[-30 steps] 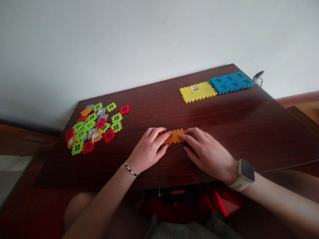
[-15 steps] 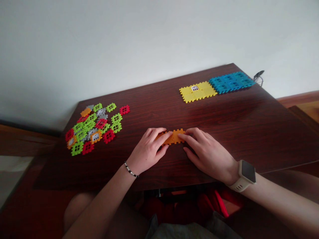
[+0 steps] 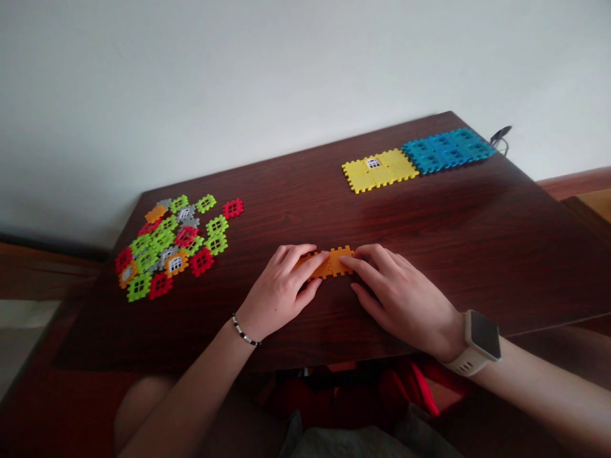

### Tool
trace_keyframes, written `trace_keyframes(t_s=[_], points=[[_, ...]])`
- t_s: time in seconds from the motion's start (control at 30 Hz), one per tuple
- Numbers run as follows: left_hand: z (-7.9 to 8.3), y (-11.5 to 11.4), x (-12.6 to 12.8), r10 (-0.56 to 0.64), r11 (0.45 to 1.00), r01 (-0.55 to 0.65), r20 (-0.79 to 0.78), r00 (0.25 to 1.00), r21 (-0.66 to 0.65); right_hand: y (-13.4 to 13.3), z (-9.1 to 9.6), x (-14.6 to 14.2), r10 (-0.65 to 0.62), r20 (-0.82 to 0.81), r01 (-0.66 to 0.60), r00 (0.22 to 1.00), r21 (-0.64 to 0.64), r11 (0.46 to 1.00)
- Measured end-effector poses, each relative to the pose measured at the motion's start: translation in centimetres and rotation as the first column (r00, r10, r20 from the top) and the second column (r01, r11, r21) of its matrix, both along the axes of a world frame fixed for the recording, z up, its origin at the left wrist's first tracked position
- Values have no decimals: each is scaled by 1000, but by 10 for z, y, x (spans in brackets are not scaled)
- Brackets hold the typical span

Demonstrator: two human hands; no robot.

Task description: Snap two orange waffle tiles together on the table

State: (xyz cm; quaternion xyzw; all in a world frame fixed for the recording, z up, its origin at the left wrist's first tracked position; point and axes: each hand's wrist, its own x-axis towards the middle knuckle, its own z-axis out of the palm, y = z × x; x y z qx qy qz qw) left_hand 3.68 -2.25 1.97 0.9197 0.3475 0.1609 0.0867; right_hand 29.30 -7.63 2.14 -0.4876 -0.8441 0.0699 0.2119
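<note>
Btwn left hand & right hand: orange tiles, fingertips touching.

1. Domestic room, most likely in a home.
2. Dark wood-grain table set against a plain white wall.
3. Children's interlocking toy tiles on it: a loose mixed-colour pile far left, an orange pair near the front, and a yellow panel joined to a blue panel far right.
4. Wooden trim along the wall at right; its exact kind is unclear.
</note>
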Motion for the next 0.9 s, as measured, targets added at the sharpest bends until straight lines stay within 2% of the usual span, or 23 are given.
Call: trace_keyframes(t_s=[0.9], points=[[-1, 1, 0, -11, 1000, 11, -1, 1000, 13, 0, -1, 0, 2, -9, -2, 1000, 14, 1000]])
